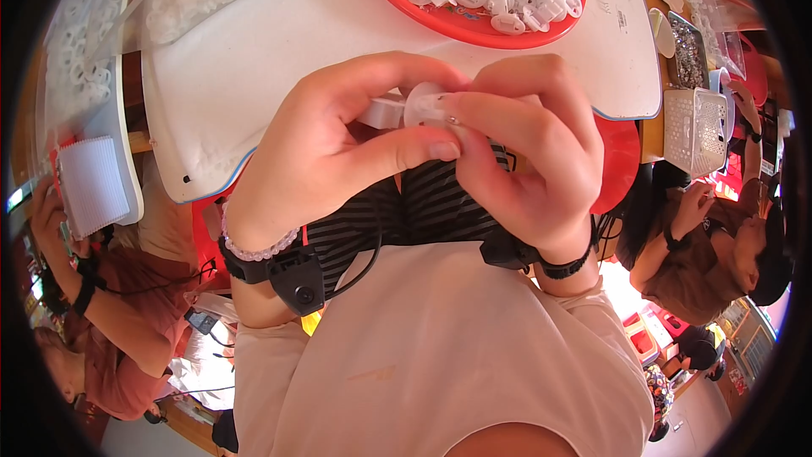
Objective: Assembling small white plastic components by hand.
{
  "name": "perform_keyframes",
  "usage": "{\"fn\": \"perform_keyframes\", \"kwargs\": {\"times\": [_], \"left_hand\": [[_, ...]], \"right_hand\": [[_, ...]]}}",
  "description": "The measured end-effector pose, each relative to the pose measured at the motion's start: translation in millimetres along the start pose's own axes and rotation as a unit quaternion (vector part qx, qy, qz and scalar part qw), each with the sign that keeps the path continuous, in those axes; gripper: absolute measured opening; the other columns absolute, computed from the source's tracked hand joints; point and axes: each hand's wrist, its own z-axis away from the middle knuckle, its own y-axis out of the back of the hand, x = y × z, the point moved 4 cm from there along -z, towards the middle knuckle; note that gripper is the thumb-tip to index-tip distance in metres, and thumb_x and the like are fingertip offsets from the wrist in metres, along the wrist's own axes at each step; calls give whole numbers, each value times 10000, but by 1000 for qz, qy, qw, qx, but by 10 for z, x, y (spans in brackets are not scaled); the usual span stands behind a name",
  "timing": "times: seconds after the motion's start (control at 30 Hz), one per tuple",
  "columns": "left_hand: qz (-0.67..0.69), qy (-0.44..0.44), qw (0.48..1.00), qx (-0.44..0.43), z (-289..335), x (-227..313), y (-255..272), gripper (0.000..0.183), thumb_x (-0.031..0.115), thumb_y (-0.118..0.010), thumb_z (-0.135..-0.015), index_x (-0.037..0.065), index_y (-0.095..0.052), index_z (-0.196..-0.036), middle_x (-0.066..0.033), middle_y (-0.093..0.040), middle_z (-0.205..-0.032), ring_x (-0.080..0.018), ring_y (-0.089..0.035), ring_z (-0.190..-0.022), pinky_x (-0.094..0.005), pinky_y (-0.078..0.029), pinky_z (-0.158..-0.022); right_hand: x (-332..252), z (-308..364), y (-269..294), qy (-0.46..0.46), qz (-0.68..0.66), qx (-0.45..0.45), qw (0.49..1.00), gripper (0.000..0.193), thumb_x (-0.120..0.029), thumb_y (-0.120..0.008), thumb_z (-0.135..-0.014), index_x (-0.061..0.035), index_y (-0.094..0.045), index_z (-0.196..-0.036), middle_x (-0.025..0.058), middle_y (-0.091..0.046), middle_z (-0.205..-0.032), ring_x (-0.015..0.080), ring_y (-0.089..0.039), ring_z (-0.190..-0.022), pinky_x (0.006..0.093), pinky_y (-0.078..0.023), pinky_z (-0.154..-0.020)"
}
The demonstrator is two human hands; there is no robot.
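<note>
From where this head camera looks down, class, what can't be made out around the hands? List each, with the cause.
All in the head view:
- White plastic piece: its lower and right edges, hidden by the left hand's thumb and the right hand's fingers.
- Shiny speck at the right fingertips: too small to identify.
- Red dish: far rim, cut off by the top edge.
- Clear plastic bag: top, cut off likewise.

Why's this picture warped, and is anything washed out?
Head view: the fisheye lens warps things near the rim, tipping the co-worker at left sideways; patches lower left and lower right glare white; left hand, right hand and their pale plastic piece look fairly sharp.
</note>
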Motion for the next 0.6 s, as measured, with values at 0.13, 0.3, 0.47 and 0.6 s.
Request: {"fn": "perform_keyframes", "kwargs": {"times": [0.13,0.3,0.47,0.6], "left_hand": [[10,-4,1000,-5,-20,-70,-34,446,89,-679,-800,-50,-504,-1187,-66,-604,-1025,-96,-570,-927,-225,-470,-781],[89,-48,993,68,21,-214,-86,429,56,-684,-794,15,-525,-1191,0,-584,-865,-37,-540,-740,-190,-459,-626],[33,-81,993,83,70,-414,-175,400,46,-650,-817,4,-512,-1190,-24,-592,-857,-76,-588,-764,-215,-475,-677],[-22,-101,993,65,103,-483,-207,332,75,-610,-848,-2,-523,-1159,-65,-604,-928,-141,-606,-834,-256,-473,-747]], "right_hand": [[95,24,18,-128,-113,-28,985,199,121,-602,-699,2,-600,-858,94,-513,-853,155,-568,-692,249,-490,-541],[230,247,-57,-246,-347,40,904,160,99,-526,-819,64,-527,-976,94,-496,-943,161,-610,-793,257,-557,-630],[261,418,-165,-353,-427,53,831,99,68,-512,-860,65,-520,-958,95,-516,-951,168,-626,-766,258,-544,-624],[215,524,-80,-385,-311,-8,869,56,49,-502,-880,58,-528,-928,81,-541,-891,154,-634,-738,241,-529,-601]]}}
